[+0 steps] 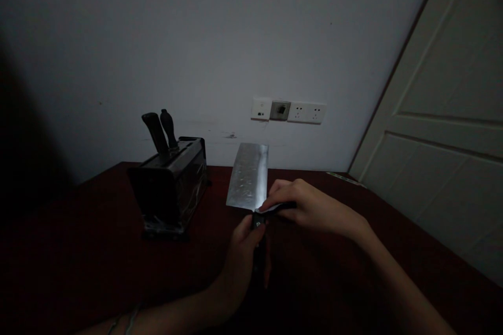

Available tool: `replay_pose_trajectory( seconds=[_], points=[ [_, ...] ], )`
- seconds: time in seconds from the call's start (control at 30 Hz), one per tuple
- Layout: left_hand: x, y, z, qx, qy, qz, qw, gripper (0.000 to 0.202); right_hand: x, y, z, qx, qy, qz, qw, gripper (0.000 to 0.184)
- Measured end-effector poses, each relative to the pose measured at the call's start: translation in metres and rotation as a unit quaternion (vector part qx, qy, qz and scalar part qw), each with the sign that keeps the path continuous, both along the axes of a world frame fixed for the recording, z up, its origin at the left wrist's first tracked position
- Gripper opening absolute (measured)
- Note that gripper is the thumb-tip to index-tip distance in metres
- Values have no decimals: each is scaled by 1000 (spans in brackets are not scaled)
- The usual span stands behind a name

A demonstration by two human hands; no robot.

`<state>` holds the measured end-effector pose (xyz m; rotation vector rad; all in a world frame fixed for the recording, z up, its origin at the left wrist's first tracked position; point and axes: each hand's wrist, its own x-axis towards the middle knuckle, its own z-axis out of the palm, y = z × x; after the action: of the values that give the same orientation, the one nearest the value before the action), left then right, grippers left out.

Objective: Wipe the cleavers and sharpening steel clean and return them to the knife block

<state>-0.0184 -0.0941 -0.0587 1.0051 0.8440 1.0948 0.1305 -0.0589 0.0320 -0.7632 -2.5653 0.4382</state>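
A cleaver with a broad, scuffed metal blade points away from me, its black handle down toward me. My left hand is wrapped around that handle, thumb on top near the blade. From the right, my right hand pinches a thin, dark piece with a pale edge, perhaps a folded cloth; dim light hides its kind. This piece touches the cleaver where blade meets handle. To the left stands a black and metal knife block with two black handles sticking up from its top.
Everything stands on a dark red table against a pale wall. Wall sockets sit behind the cleaver. On the right rises a white panelled door. A thin pale strip lies at the table's back right edge.
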Motion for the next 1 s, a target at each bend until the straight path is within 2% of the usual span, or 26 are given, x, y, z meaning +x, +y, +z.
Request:
replay_pose_trajectory(
  seconds=[0.3, 0.6, 0.8, 1.0],
  points=[
    [-1, -2, -1, 25, 10, 15, 1000, 26, -7, -2, -2, 9, 20, 4, 1000, 32],
    [-2, 2, -9, 34, 16, 6, 999, 26, 9, -6, 1, 11, -58, -46, 997, 37],
    [-2, 2, -5, 38, 27, 11, 999, 29, 15, -5, 7, 41, 8, -70, 997, 34],
    [0, -2, -7, 42, 27, 9, 999, 28, 2, -4, 2, 70, 33, -51, 996, 29]
  ],
)
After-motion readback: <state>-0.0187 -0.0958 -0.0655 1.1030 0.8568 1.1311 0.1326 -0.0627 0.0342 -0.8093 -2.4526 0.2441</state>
